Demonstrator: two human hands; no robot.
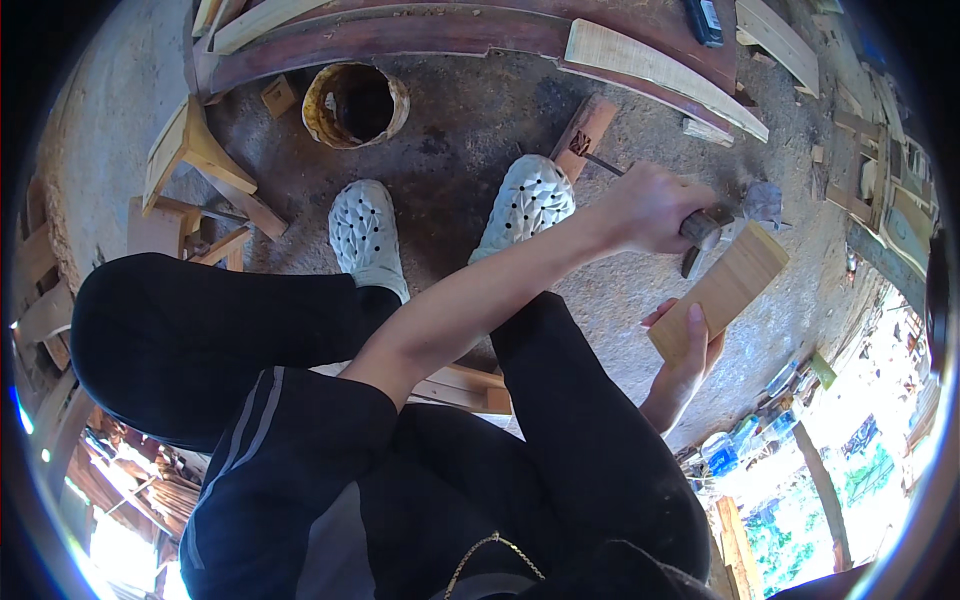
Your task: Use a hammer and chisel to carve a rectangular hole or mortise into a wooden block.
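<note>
My left arm reaches across to the right, and my left hand is wrapped round a chisel. The round end of its handle sticks out of the fist, and its thin dark metal shaft slants toward a reddish wood piece on the floor. A dark cut hollow shows in that piece near the shaft's tip. My right hand grips a flat, pale rectangular wood block, thumb across its face. The block's upper end is near the chisel handle; whether they touch I cannot tell. My shoe overlaps the wood piece's near end.
A stained bucket stands at the far left-middle. Long reddish boards and a pale curved plank lie across the far side. Jointed wood pieces stand at left. Plastic bottles lie at the right.
</note>
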